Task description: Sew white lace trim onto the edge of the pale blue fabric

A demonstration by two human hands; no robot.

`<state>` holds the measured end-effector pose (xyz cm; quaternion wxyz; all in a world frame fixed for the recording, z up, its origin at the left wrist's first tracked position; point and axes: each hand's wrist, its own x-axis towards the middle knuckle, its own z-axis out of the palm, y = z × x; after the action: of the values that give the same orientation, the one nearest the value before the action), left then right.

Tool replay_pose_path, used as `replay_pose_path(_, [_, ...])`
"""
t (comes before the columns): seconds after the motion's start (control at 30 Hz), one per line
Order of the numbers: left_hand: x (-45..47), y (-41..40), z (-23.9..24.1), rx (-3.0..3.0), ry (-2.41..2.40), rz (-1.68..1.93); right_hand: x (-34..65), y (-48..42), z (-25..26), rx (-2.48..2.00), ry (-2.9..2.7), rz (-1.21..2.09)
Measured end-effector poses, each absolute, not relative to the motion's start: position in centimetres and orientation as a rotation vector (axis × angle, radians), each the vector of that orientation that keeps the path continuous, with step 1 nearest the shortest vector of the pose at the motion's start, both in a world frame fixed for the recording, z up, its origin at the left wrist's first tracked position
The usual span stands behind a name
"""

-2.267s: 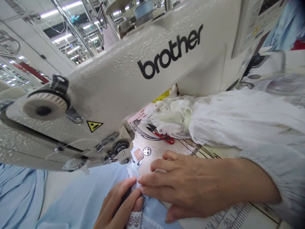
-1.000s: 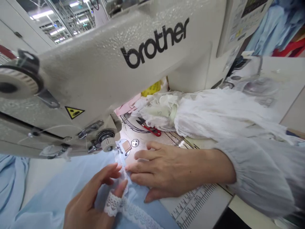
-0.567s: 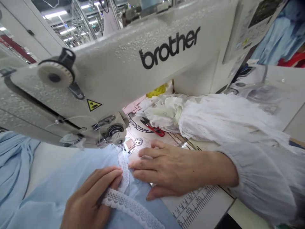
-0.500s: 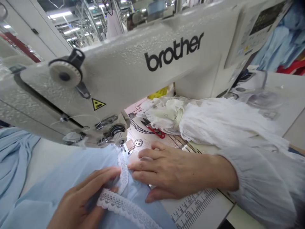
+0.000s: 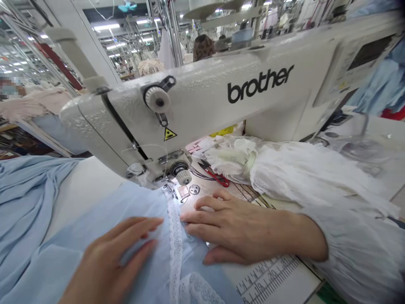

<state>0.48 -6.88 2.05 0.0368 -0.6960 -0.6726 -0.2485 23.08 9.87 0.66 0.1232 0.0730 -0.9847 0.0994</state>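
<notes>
A white Brother sewing machine [image 5: 221, 97] stands over light blue fabric [image 5: 104, 215]. A strip of white lace trim [image 5: 174, 240] runs along the fabric up to the presser foot [image 5: 172, 190]. My left hand [image 5: 110, 261] lies flat on the blue fabric just left of the lace, fingers stretched out. My right hand [image 5: 234, 228] rests flat just right of the lace, fingertips touching its edge, fingers spread.
Red-handled thread snips [image 5: 217, 176] lie behind my right hand beside a bundle of white lace fabric [image 5: 284, 169]. A printed ruler [image 5: 268, 274] marks the table edge. More blue fabric [image 5: 22, 198] hangs at the left. Other workstations and a person's head [image 5: 202, 46] show behind.
My left hand let go of the lace loop and flattened on the fabric. The lace now lies straight toward the presser foot. The view pulled back and up.
</notes>
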Motion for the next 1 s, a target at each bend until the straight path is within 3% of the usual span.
replay_pose_path(0.17, [0.9,-4.6,2.1,-2.325,-1.76,-0.44,23.1,9.8,0.8,0.206,-2.889,0.291])
replay_pose_path(0.4, [1.3,-4.5,1.1,-2.37,-1.483,-0.435,23.1,9.8,0.8,0.2,-2.85,0.257])
replay_pose_path(0.6, [2.1,-4.2,0.8,-2.306,-1.637,-0.687,23.2,10.0,0.6,0.201,-2.822,0.228])
replay_pose_path(1.0, [2.1,-4.1,-0.1,-2.317,-1.656,-0.586,23.2,10.0,0.2,0.195,-2.796,0.258])
